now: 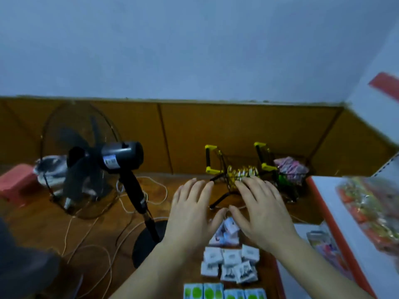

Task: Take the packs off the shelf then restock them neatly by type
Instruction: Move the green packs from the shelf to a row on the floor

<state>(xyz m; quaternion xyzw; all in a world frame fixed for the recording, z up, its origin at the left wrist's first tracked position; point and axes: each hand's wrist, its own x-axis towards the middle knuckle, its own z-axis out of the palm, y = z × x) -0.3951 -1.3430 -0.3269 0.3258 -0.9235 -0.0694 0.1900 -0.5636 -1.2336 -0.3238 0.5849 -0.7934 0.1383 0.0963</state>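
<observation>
Far left, a red box (16, 186) sits on the wooden floor (97, 238), with a fan (95, 165) beside it, head tipped sideways, thin cables (90, 240) looping around its round base.

Centre now: the left hand (190, 210) is stretched out flat, fingers straight and slightly spread, holding nothing. Just beside it, the right hand (261, 210) is flat too, fingers extended and apart, nothing in its grasp. The two thumbs nearly meet above the pink packs (226, 234), a small loose heap on the floor right under them.

Closer to the camera, the white packs (228, 263) lie in rough rows, some tilted. At the bottom edge, the green packs (224, 293) stand side by side in a line.

Beyond the right fingertips, a yellow-handled toy cart (228, 169) holds small yellow-and-white items. Right of it, a second cart (280, 169) carries pinkish packets and something green.

Far right, the shelf (336, 225), white with an orange edge, has a bag (371, 212) of colourful sweets on top, blurred, and a printed packet (321, 247) on the level below.
</observation>
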